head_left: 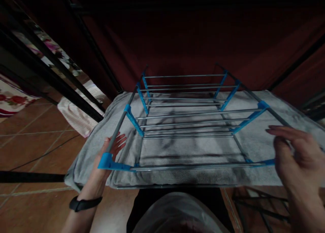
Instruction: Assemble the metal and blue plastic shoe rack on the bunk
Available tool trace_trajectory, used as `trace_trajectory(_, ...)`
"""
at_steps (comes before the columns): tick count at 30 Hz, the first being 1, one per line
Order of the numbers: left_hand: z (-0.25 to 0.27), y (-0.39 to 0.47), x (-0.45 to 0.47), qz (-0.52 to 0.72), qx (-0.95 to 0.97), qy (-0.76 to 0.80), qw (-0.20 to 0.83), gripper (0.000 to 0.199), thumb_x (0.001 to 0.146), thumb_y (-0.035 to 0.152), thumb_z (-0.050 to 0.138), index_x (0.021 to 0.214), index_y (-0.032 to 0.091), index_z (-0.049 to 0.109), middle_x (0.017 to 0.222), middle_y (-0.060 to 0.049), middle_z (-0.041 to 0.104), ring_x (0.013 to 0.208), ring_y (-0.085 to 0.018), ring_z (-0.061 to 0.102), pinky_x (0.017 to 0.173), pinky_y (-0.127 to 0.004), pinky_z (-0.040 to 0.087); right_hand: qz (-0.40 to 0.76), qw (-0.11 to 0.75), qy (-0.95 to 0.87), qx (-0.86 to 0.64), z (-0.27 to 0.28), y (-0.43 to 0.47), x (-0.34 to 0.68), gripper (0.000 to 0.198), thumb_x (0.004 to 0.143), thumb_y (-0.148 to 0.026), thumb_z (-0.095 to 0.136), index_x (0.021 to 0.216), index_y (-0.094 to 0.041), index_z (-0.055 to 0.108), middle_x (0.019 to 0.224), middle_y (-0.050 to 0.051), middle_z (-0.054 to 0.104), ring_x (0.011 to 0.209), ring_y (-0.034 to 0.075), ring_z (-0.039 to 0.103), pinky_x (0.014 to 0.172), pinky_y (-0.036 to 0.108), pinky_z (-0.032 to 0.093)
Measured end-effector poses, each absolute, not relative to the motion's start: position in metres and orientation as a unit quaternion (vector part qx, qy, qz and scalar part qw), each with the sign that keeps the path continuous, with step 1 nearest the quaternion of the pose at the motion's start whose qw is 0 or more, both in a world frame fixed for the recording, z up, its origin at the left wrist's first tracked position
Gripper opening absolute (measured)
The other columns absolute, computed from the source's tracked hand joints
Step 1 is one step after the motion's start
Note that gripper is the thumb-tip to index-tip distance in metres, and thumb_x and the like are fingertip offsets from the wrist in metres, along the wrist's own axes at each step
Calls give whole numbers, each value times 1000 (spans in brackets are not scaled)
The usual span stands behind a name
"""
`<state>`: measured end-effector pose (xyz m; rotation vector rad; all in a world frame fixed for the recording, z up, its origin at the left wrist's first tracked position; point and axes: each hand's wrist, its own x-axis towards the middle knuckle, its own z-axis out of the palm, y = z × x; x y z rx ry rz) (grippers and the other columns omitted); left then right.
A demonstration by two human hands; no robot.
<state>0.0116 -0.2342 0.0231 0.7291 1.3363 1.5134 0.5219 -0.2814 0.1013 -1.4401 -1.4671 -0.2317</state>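
A rack of grey metal tubes (193, 166) with blue plastic joints (254, 116) lies on a grey fluffy blanket (190, 148). Several cross tubes link its two sides in tiers. My left hand (111, 150) has its fingers spread behind the left side tube, close to the front left blue joint; the tube passes in front of it, and I cannot tell whether the palm touches. Beside the front right corner, my right hand (297, 148) has its thumb and fingers apart and slightly bent, somewhat blurred. It hides the end of the right side tube and part of that corner's joint.
A dark red panel (182, 40) rises behind the blanket. Black metal bars (45, 70) stand at the left. Beyond them, a pale striped cloth (76, 114) and a thin cable (48, 153) lie on the brown tiled floor (30, 145). A dark frame (259, 204) is at lower right.
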Motion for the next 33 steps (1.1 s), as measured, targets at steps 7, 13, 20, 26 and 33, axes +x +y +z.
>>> trace_trajectory(7,-20,-300,17,623,353,668,204,29,91,42,55,97,17,67,89,-4,70,87,-19,66,84,-31,53,423,241,-755,-440,34,-338,452,32,100,-29,44,106,-26,75,105,6,74,98,18,70,84,28,58)
trace_trajectory(13,-82,-403,37,299,700,624,175,24,96,29,49,105,20,70,102,-7,73,96,-20,68,88,-31,54,282,113,-809,-502,-101,-382,468,47,94,-13,36,131,-22,65,135,10,63,118,22,64,101,40,53)
trace_trajectory(20,-95,-396,68,85,819,548,148,53,90,6,45,141,19,53,139,-12,58,129,-24,53,112,-45,42,120,119,-855,-491,-146,-389,481,57,89,-11,41,142,-26,52,134,10,62,118,26,61,103,46,49)
trace_trajectory(26,-92,-388,79,36,822,551,137,55,89,3,44,141,18,52,137,-13,58,128,-25,53,113,-46,41,86,115,-852,-503,-137,-384,461,50,88,-6,40,130,-23,61,120,12,66,104,26,64,94,44,52)
trace_trajectory(33,-71,-388,84,34,864,491,104,46,89,4,49,132,18,58,132,-11,62,123,-24,57,108,-41,47,211,194,-829,-481,-104,-386,458,39,97,-18,41,126,-25,66,125,11,67,114,26,65,98,43,55)
